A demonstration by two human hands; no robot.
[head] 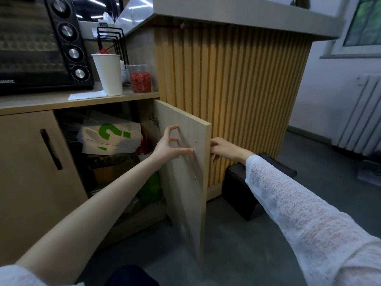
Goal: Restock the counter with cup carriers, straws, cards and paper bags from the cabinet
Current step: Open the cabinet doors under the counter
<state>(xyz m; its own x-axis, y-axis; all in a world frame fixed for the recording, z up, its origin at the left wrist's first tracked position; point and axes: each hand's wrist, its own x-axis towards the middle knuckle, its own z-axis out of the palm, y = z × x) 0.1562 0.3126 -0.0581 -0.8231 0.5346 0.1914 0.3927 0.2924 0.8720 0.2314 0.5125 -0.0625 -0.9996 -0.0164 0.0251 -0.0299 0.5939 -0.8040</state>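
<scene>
The cabinet door (185,182) stands half open, edge toward me. My right hand (221,148) reaches round its free edge at handle height; its fingers curl behind the panel and are hidden there. My left hand (170,146) is against the door's inner face, fingers spread and loosely bent, holding nothing. Inside the cabinet lie white paper bags with a green print (107,137), with brown cardboard (109,172) and something green (150,188) below them. The wooden counter top (41,102) runs above the cabinet.
On the counter stand a black toaster oven (41,42), a white paper cup (109,74), a clear jar of red bits (140,79) and a black wire rack (109,40). A slatted wooden bar front (237,89) rises to the right. A dark stool (237,190) sits by my right arm.
</scene>
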